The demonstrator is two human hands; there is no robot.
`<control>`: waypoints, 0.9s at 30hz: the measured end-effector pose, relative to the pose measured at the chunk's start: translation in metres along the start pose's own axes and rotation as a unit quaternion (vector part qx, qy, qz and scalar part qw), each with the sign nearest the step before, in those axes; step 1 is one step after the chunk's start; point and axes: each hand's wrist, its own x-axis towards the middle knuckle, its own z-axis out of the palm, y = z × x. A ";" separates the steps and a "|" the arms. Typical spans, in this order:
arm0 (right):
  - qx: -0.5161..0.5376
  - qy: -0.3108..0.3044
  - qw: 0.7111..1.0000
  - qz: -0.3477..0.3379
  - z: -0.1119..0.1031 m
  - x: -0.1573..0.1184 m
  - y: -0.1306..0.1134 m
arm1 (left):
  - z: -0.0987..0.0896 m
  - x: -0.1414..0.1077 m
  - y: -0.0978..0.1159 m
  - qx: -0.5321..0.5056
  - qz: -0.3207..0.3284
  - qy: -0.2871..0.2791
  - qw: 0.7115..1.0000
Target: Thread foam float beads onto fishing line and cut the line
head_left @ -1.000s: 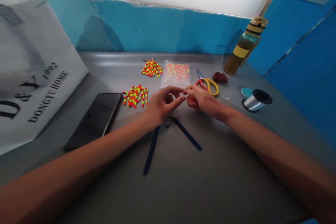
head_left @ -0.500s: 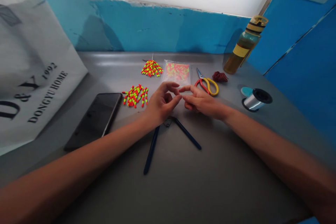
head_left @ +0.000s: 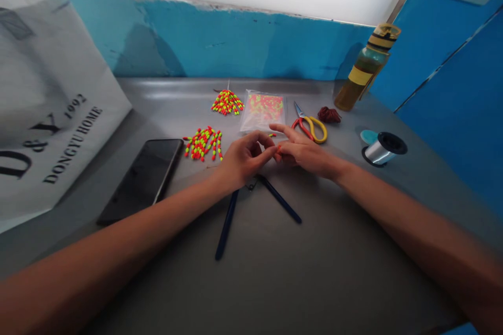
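Observation:
My right hand (head_left: 302, 149) has a small orange float bead (head_left: 278, 150) at its fingertips, with its index finger stretched out over the table. My left hand (head_left: 244, 159) is curled close beside it, thumb reaching towards the bead. Whether the left fingers pinch anything thin, I cannot tell. A tiny neon bead (head_left: 272, 135) lies just past the left fingertips. Beyond the hands are a loose row of neon float beads (head_left: 203, 144), a strung bunch of them (head_left: 227, 102), and a clear plastic bag of beads (head_left: 262, 110).
Red-and-yellow scissors (head_left: 310, 127) and a dark red cord bundle (head_left: 329, 114) lie to the right. A line spool (head_left: 380, 149), amber bottle (head_left: 363, 69), black phone (head_left: 143, 180), dark blue tongs (head_left: 279, 199) and white printed bag (head_left: 51, 89) surround the hands on the grey table (head_left: 314, 272).
My hands, touching at the fingertips a second ago, have shifted apart slightly. An orange bead now shows at my right fingertips, and my right index finger has straightened.

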 end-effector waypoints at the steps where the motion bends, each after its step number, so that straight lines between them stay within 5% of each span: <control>1: -0.002 -0.011 1.000 0.000 -0.001 0.001 0.001 | 0.000 0.000 0.000 0.015 0.000 0.007 1.000; 5: 0.033 -0.050 0.998 -0.005 -0.004 0.005 0.007 | 0.000 0.002 -0.003 0.041 -0.007 0.031 0.999; 18: 0.089 -0.107 0.990 0.005 -0.018 0.010 0.012 | 0.001 0.006 -0.020 -0.099 0.044 -0.034 0.994; 27: 0.113 -0.102 0.988 0.033 -0.024 0.017 0.018 | 0.000 0.004 -0.010 -0.039 0.015 0.048 0.998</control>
